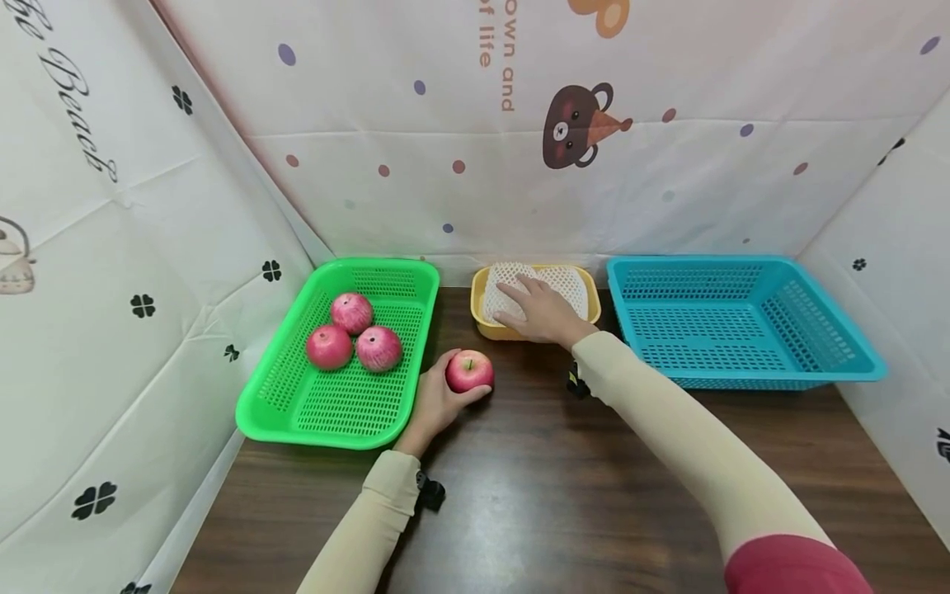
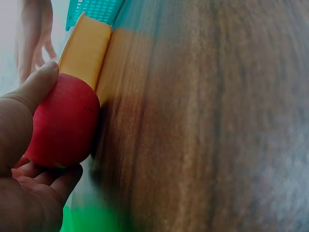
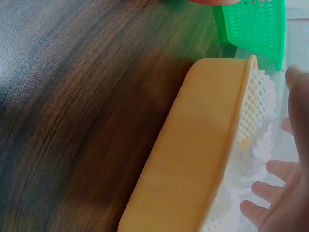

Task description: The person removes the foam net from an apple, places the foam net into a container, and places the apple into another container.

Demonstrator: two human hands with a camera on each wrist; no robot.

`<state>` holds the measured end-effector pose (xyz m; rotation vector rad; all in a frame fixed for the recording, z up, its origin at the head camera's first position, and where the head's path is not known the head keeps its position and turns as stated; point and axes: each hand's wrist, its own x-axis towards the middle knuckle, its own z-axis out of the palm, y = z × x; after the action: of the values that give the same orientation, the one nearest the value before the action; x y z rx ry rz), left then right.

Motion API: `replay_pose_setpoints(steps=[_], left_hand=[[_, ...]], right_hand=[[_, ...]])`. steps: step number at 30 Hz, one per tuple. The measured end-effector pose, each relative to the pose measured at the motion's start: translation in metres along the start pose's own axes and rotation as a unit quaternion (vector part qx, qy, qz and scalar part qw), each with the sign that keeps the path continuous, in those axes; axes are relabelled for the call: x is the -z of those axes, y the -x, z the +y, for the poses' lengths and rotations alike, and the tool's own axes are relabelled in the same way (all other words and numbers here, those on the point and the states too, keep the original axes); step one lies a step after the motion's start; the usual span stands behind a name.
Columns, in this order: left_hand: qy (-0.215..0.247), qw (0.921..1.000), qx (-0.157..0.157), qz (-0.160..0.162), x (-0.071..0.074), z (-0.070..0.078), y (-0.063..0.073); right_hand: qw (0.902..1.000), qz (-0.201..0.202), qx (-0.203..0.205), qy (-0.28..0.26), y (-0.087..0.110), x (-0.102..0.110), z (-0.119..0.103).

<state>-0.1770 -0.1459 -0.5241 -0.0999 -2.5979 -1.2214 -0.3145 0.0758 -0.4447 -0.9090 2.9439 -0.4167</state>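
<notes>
My left hand holds a red apple between its thumb and fingers, just right of the green basket. The left wrist view shows the thumb on one side of the apple and fingers on the other. My right hand is over a small yellow tub with its fingers spread. White foam fruit nets lie in that tub, partly hidden by the hand. In the right wrist view the fingertips are close to the nets; whether they touch I cannot tell.
The green basket at left holds three reddish-pink round fruits. A blue basket stands at the right, beside the tub. Printed white cloth hangs behind and at both sides of the dark wooden table.
</notes>
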Motion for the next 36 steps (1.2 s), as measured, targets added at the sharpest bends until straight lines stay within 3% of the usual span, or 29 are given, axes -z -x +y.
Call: replay_pose_setpoints(steps=[4, 16, 36], left_hand=[[-0.001, 1.0000, -0.001, 0.001, 0.001, 0.001, 0.000], [-0.017, 0.9998, 0.007, -0.007, 0.003, 0.003, -0.001], [-0.017, 0.9997, 0.013, -0.010, 0.001, 0.006, -0.001]], right_hand=[[0.9992, -0.040, -0.004, 0.007, 0.001, -0.003, -0.002], [0.9950, -0.094, -0.021, 0.024, -0.001, -0.005, -0.001], [0.9933, -0.107, -0.028, 0.032, -0.002, -0.012, 0.002]])
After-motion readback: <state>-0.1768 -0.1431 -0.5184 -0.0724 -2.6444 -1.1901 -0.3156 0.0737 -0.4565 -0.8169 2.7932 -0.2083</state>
